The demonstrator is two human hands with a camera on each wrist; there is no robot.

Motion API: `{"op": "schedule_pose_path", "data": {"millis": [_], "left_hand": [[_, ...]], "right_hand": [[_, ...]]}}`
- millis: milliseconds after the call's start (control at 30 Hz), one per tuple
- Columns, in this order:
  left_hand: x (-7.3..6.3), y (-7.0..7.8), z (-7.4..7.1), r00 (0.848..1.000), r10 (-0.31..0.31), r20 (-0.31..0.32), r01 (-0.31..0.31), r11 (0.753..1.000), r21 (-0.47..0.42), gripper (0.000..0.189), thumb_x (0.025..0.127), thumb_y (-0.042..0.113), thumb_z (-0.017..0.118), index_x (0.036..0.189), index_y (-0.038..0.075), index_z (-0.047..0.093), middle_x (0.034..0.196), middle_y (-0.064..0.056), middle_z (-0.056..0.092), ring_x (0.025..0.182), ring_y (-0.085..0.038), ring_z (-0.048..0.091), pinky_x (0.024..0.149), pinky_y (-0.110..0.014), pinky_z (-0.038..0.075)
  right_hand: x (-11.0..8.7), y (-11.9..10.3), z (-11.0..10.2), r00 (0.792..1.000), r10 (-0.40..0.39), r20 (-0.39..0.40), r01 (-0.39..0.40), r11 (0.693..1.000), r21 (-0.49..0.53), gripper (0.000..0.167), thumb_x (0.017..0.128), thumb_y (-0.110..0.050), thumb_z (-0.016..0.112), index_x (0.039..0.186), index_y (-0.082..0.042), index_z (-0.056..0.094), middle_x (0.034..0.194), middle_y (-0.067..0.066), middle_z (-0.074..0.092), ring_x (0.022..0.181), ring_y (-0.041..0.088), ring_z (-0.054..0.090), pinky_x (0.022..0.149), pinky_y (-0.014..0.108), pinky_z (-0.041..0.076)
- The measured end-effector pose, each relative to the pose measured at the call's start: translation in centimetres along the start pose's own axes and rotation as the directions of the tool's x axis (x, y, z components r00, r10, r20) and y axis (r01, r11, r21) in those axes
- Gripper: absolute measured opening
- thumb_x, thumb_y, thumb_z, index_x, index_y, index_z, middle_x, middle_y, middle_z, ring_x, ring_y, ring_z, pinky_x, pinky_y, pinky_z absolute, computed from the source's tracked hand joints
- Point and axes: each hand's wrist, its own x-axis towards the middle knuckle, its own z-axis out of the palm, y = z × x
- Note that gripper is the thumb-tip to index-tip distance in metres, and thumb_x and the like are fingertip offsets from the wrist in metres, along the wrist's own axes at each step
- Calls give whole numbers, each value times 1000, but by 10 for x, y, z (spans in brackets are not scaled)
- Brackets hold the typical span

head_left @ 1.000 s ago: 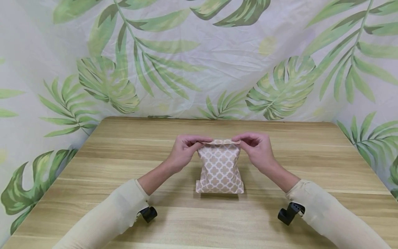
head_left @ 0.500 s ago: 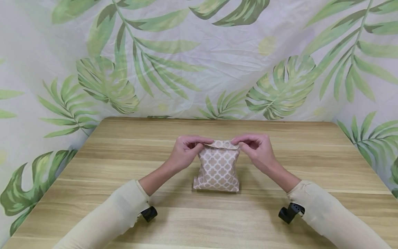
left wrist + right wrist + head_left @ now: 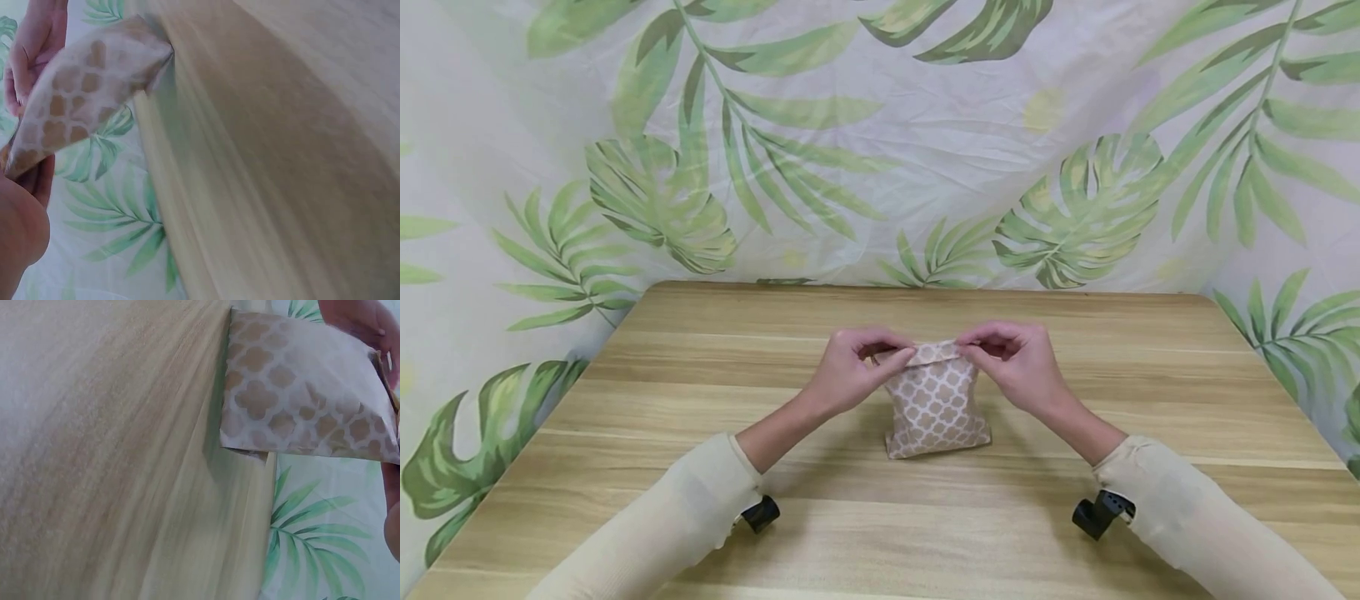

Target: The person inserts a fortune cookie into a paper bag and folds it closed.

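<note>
A small brown paper bag (image 3: 936, 408) with a white quatrefoil pattern stands near the middle of the wooden table, its top folded over in a narrow flap. My left hand (image 3: 859, 367) pinches the left end of that fold between thumb and fingers. At the opposite end, my right hand (image 3: 1017, 362) pinches the fold in the same manner. The left wrist view shows the bag (image 3: 75, 94) side-on and bulging. In the right wrist view, the bag's patterned face (image 3: 300, 387) and flat bottom edge appear, with its inside hidden.
The wooden table (image 3: 880, 533) runs back to a leaf-printed cloth (image 3: 880, 167) hanging behind it. Black wrist cameras (image 3: 761, 514) sit below both pale sleeves (image 3: 655, 508).
The folded flap at the bag's top has come down over the front and grown deeper. The bag's bottom has swung left, then back right. My left thumb has moved inward along the fold.
</note>
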Motion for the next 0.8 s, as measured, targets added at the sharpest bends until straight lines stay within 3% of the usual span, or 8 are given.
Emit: {"op": "schedule_pose_path", "data": {"millis": [200, 367, 533, 667, 800], "left_hand": [[11, 9, 5, 997, -68, 48, 65, 996, 58, 11, 91, 3, 79, 100, -3, 76, 97, -12, 77, 90, -21, 75, 79, -28, 60], [14, 14, 7, 995, -73, 74, 63, 991, 122, 11, 90, 2, 79, 99, -4, 79, 96, -15, 78, 84, -18, 74, 75, -26, 60], [15, 17, 10, 998, 33, 61, -45, 979, 197, 5, 89, -2, 79, 94, -4, 80, 89, -14, 78, 70, -11, 66, 63, -22, 55], [16, 20, 11, 990, 131, 58, -141, 959, 245, 4, 87, -4, 79, 91, -3, 80, 85, -13, 77, 63, -10, 62, 57, -21, 52], [16, 21, 12, 983, 172, 57, -181, 947, 266, 4, 86, -6, 79, 89, -3, 80, 83, -14, 77, 61, -11, 63, 56, -22, 52]], "right_hand": [[0, -2, 4, 999, -36, -16, 35, 999, -12, 11, 84, 21, 72, 91, 14, 73, 87, 29, 72, 77, 3, 70, 69, 17, 57], [0, -3, 4, 999, -47, -19, 47, 999, -26, 13, 83, 22, 72, 93, 14, 73, 88, 29, 73, 80, 3, 70, 72, 18, 58], [0, -6, 0, 997, -63, 37, 66, 993, -95, 17, 84, 20, 73, 99, 11, 74, 94, 24, 74, 83, 6, 69, 73, 22, 59], [0, -8, -5, 995, -65, 80, 78, 981, -178, 17, 83, 15, 77, 98, 7, 76, 95, 16, 74, 81, 9, 66, 69, 23, 58], [0, -9, -8, 994, -67, 83, 83, 974, -210, 14, 83, 12, 79, 94, 3, 78, 90, 11, 74, 78, 9, 64, 67, 22, 57]]}}
